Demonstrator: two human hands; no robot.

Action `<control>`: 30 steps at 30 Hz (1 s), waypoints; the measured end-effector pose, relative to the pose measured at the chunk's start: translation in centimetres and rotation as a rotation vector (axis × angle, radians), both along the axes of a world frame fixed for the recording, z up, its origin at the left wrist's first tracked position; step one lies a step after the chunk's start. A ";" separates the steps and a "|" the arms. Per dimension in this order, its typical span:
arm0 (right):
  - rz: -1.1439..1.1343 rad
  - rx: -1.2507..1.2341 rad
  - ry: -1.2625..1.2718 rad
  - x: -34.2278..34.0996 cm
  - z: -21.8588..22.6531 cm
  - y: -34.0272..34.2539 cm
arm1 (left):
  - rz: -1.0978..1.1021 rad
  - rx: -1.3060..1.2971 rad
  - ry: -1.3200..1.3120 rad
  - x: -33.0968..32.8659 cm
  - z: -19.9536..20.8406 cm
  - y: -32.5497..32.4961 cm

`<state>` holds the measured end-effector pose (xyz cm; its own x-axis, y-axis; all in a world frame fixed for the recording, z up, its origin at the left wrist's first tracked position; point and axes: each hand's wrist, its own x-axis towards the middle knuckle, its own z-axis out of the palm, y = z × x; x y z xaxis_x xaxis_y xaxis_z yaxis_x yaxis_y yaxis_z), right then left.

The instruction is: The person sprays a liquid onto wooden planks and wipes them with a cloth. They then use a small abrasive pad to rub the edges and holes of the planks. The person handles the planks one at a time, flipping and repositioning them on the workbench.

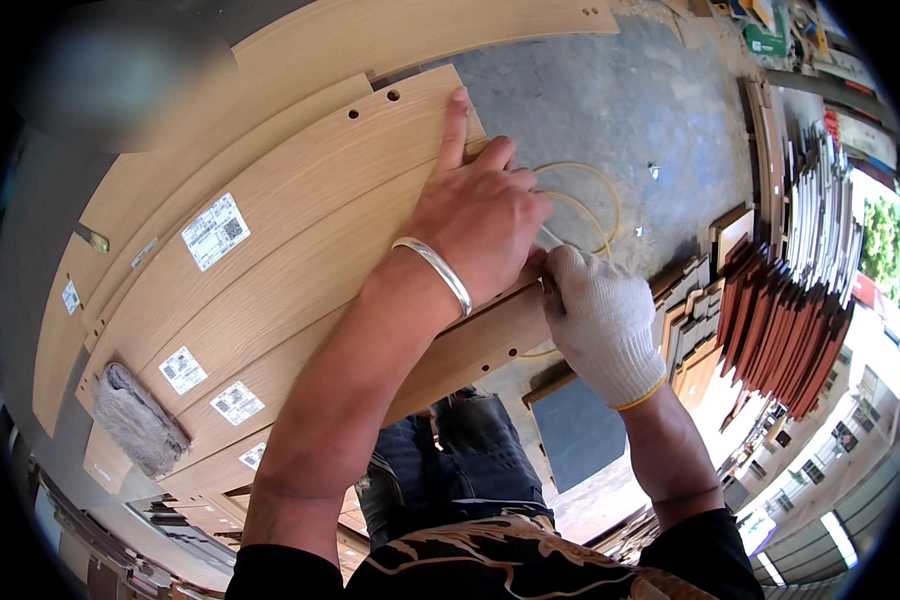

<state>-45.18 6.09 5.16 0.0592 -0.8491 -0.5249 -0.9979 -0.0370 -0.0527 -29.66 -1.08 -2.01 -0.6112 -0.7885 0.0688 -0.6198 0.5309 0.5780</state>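
Observation:
Light wooden boards lie side by side in front of me, their right ends near my hands. My left hand, bare and with a silver bangle at the wrist, grips the end of a board. One finger stretches along the end edge, while the others curl over it and their tips are hidden. Close beside its thumb, my right hand wears a white knitted glove and is closed at the corner of the nearest board. Whatever is in its fingers is hidden.
A grey fuzzy block rests on the boards' left part, near several printed labels. A yellowish hose loops over the grey floor. A dark panel lies below right. Stacked reddish-brown boards stand at the right.

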 end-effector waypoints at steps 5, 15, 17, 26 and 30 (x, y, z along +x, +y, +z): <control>-0.297 0.072 -0.303 -2.2 -0.4 0.9 | 0.005 -0.010 0.006 0.0 -0.3 0.0; -0.667 0.138 -0.621 -2.6 -0.7 0.2 | -0.012 0.034 0.080 0.1 0.6 0.1; -0.669 0.147 -0.597 -2.5 -0.6 -0.1 | -0.016 0.037 0.076 0.0 0.6 0.1; -0.508 0.106 -0.517 -2.3 -0.6 -0.8 | 0.001 0.056 0.062 0.0 0.9 0.1; -0.439 0.118 -0.434 -2.0 -0.6 -1.4 | 0.002 0.046 0.061 -0.1 0.7 0.2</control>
<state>-47.21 4.69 4.59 -0.0534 -0.7805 -0.6229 -0.8053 0.4025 -0.4353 -29.80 -0.84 -1.32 -0.6055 -0.7928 0.0698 -0.5835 0.5019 0.6384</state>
